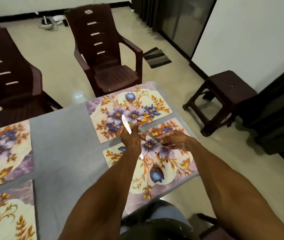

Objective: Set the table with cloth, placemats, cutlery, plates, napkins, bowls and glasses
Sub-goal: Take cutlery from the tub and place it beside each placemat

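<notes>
A grey cloth (pixel 65 146) covers the table. Several floral placemats lie on it: a far right placemat (pixel 146 99), a near right placemat (pixel 169 174), and two at the left (pixel 2 149) (pixel 8 213). My left hand (pixel 131 140) hovers over the gap between the two right placemats, closed around cutlery; a table knife blade (pixel 126 124) sticks up and away from it, and another metal tip shows below the hand. My right hand (pixel 176 140) is just to the right, pinching a second silver piece of cutlery (pixel 152 136) by its end.
Two dark brown plastic chairs (pixel 106 54) (pixel 4 73) stand at the far side of the table. A brown stool (pixel 224 96) stands on the floor at the right, past the table edge. A striped mat (pixel 156 58) lies near the curtain.
</notes>
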